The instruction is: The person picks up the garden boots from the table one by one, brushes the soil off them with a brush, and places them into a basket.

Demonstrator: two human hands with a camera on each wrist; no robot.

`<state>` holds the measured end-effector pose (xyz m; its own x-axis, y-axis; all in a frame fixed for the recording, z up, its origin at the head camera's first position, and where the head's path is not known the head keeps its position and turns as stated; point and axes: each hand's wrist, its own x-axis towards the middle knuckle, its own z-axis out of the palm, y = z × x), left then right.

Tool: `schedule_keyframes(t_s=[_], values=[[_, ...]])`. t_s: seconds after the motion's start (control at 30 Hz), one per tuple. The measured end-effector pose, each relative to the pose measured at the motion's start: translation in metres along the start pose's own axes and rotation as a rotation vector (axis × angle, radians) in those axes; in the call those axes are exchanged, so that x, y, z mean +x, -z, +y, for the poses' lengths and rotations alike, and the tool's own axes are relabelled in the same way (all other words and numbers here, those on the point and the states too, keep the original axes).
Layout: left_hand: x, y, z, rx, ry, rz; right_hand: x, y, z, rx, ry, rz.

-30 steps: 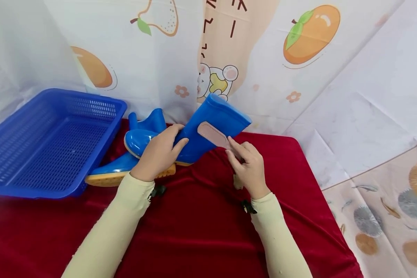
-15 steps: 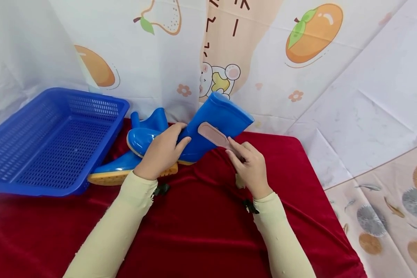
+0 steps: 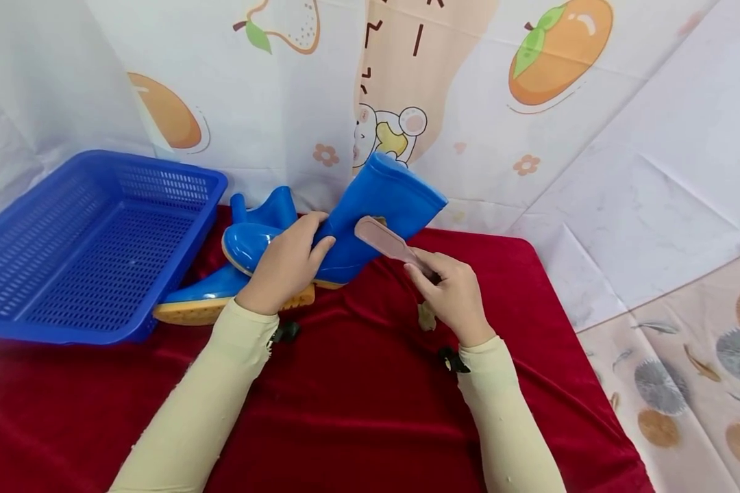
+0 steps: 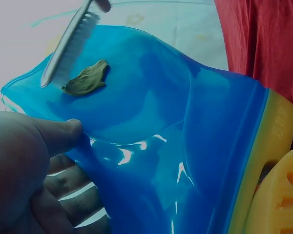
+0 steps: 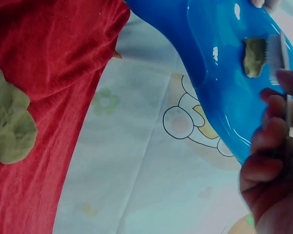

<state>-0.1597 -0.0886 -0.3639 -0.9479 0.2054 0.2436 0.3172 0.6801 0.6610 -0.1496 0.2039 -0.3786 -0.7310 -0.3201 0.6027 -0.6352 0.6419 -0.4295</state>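
Note:
A blue rubber boot with a yellow sole is tilted, its open top toward the upper right. My left hand grips it around the ankle, thumb on the near side. The handle of a pinkish brush with pale bristles is held in my right hand. In the left wrist view, a greenish-brown patch like clay or mud sticks to the boot shaft, close beside the bristles. Whether the bristles touch it is unclear. A second blue boot lies on its side beneath my left hand, partly hidden.
A blue plastic basket stands at the left. Red cloth covers the table. A greenish-brown lump lies on it beside my right hand, seen larger as a flat lump in the right wrist view. A printed curtain hangs behind.
My right hand has shifted slightly right and down, and the brush has turned more edge-on, exposing some of the patch behind it. The left hand keeps its hold on the boot.

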Motion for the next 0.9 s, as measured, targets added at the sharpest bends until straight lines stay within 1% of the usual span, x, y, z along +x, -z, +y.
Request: schedule_keyframes(t_s=[0.17,0.23,0.3,0.37,0.53,0.63,0.77,0.9], values=[[-0.001,0.002,0.001,0.0,-0.011,-0.003,0.002,-0.005,-0.002,-0.032,0.111,0.066],[-0.001,0.003,0.0,-0.002,-0.012,-0.001,0.003,-0.006,-0.004,-0.038,0.134,0.089],[-0.001,0.003,0.001,-0.002,-0.012,-0.002,0.003,-0.006,-0.004,-0.035,0.134,0.089],[0.0,0.002,0.001,-0.001,-0.015,-0.002,0.003,-0.005,-0.005,-0.02,0.109,0.072],[0.002,-0.001,0.002,-0.003,-0.027,0.006,0.001,0.001,-0.005,0.029,-0.018,-0.006],[0.002,-0.001,0.001,-0.009,-0.022,0.004,0.0,0.005,-0.004,0.04,-0.072,-0.044],[0.0,0.001,-0.001,-0.02,-0.012,0.008,0.0,0.012,-0.002,0.042,-0.113,-0.081],[0.0,0.0,-0.003,-0.025,-0.003,0.022,0.0,0.016,0.002,-0.005,-0.122,-0.09]])
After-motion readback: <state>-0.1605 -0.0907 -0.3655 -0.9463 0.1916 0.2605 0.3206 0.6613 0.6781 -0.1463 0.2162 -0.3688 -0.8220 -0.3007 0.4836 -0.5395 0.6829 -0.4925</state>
